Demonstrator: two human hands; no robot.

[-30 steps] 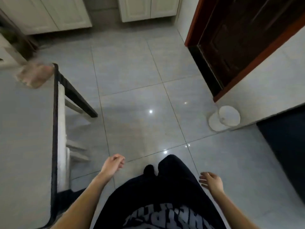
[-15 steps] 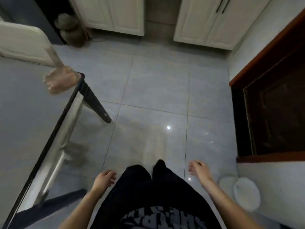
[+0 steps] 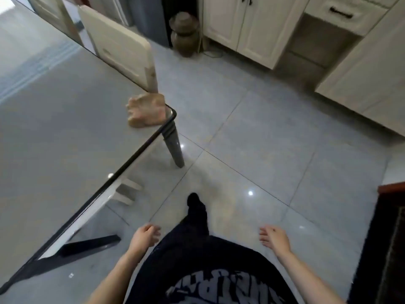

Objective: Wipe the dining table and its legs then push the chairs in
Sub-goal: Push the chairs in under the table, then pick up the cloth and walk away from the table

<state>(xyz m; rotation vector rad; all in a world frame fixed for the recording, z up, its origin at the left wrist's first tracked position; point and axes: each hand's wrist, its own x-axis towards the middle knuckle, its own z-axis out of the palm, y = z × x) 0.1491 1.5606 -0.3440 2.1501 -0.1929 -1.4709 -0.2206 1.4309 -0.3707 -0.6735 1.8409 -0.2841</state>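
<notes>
The grey dining table (image 3: 54,132) with a black rim fills the left side. A crumpled beige cloth (image 3: 146,110) lies on its near corner, above a dark table leg (image 3: 174,148). A cream chair (image 3: 118,47) stands at the table's far side, its back rising above the tabletop. Another pale chair's frame (image 3: 122,194) shows under the table's edge. My left hand (image 3: 144,236) and my right hand (image 3: 275,238) hang at my sides over the floor, fingers loosely curled, holding nothing. Both are well away from the cloth.
Grey floor tiles (image 3: 252,132) stretch ahead. White cabinets (image 3: 245,25) line the far wall, with a brown jar (image 3: 185,34) on the floor beside them. A dark door with a red-brown frame (image 3: 392,238) is at the right edge.
The view has swung round to the left, bringing the table corner, the cloth and the cream chair closer to the centre. Both hands stay empty at my sides.
</notes>
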